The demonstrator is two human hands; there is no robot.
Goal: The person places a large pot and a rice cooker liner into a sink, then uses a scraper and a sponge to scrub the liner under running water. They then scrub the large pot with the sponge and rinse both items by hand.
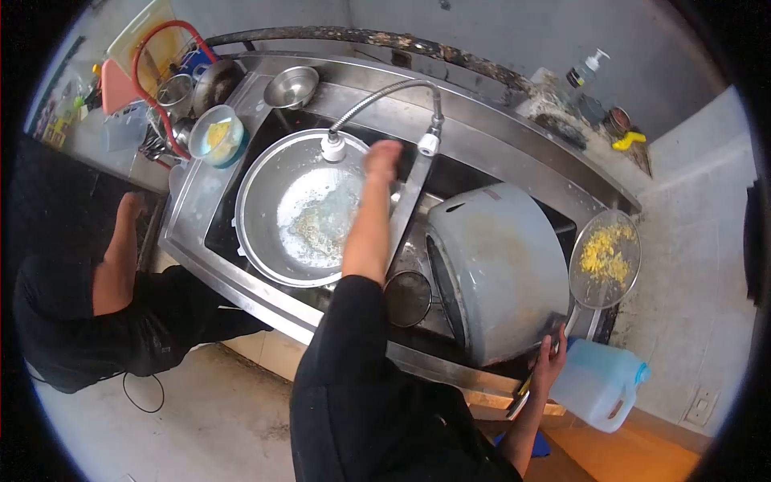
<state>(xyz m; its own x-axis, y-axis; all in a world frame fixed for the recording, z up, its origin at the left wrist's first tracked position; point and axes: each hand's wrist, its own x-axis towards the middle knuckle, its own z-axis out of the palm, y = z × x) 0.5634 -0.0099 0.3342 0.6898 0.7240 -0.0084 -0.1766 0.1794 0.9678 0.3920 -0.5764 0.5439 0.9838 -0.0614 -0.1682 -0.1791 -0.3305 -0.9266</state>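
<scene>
Head view: a steel sink (241,265) seen from above
Left hand (384,161): raised over the sink, beside the spray nozzle (333,147) of the flexible tap hose (385,90); blurred, so I cannot tell whether its fingers are apart or together
Right hand (550,361): fingers wrapped around the handle of the mesh strainer (606,257)
Mesh strainer: beyond the right fingers, on the sink's edge, holding yellow crumbs
Steel pan (301,210): just below the left fingers, wet, with pale residue
Grey tub (494,269): between the two hands, tipped on its side
Plastic jug (598,386): just beside the right fingers
Small round sieve (407,297): in the sink under the left forearm
Another person (96,305): well apart from the left fingers, dark sleeves
Soap bottle (586,68): on the far surface
</scene>
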